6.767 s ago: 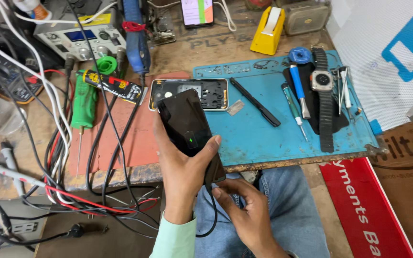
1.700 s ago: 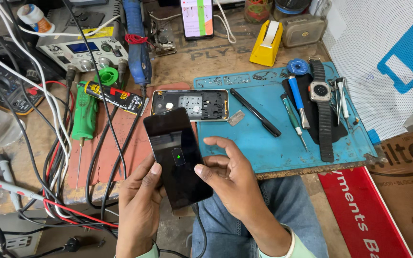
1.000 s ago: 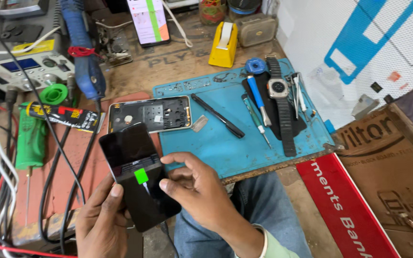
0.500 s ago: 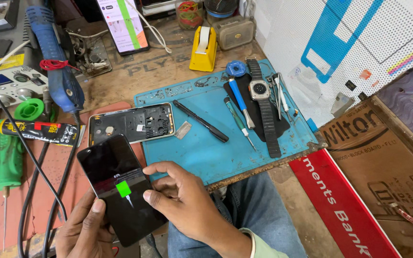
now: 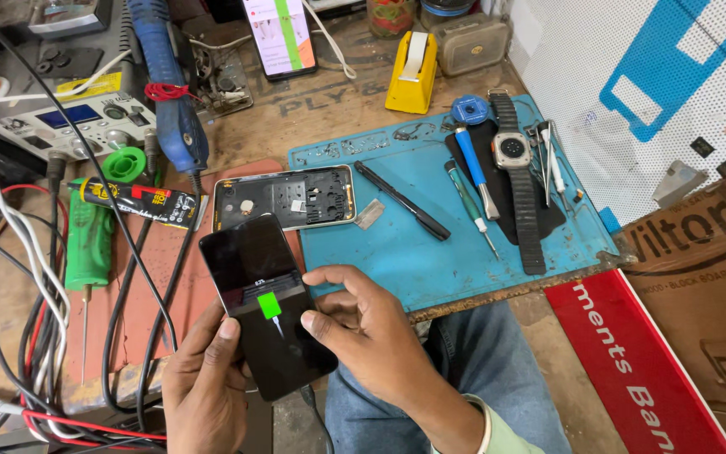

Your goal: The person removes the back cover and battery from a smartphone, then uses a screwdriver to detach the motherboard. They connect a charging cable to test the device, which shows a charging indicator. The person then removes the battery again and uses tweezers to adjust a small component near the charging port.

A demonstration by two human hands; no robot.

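A black smartphone [image 5: 266,303] with a green charging icon on its dark screen is held over the bench's front edge. My left hand [image 5: 203,387] grips it from below and along its left side. My right hand [image 5: 363,332] holds its right edge, with the thumb on the screen near the icon. A dark cable [image 5: 317,420] hangs from the phone's lower end. Just behind the phone lies an opened phone frame [image 5: 283,197] with its insides showing.
A blue work mat [image 5: 430,244] carries a black pen-like tool [image 5: 401,200], screwdrivers [image 5: 474,172] and a smartwatch [image 5: 516,181]. A yellow tape dispenser [image 5: 412,71], a lit phone [image 5: 279,34], a blue handheld tool [image 5: 170,92], a bench instrument [image 5: 60,118] and tangled cables [image 5: 35,286] crowd the back and left.
The phone was plugged in and now shows a charging icon. My right hand moved from the cable below to the phone's right edge. The view swung right.
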